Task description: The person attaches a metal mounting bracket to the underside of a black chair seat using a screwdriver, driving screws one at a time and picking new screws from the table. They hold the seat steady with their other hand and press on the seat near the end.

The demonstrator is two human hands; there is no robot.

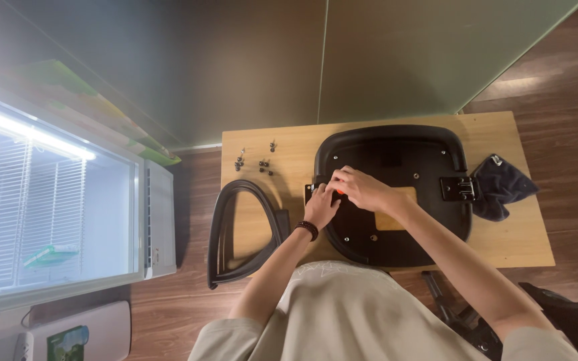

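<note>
Leaning over the bench (pixel 503 247); both hands working at the seat's (pixel 396 150) left edge; left hand (pixel 320 206) bracing a bracket, right hand (pixel 359 187) pinching a small orange tool (pixel 339 192); probably fastening; next needing screws (pixel 262 164) nearby; armrest (pixel 235 234) lying left.

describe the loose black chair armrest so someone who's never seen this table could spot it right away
Start at the wooden table with the big black seat pan on it. Left of the seat, overhanging the near-left table corner, lies the armrest: a hollow, rounded triangular black loop, unlike the solid seat or the tiny screws beyond it.
</note>
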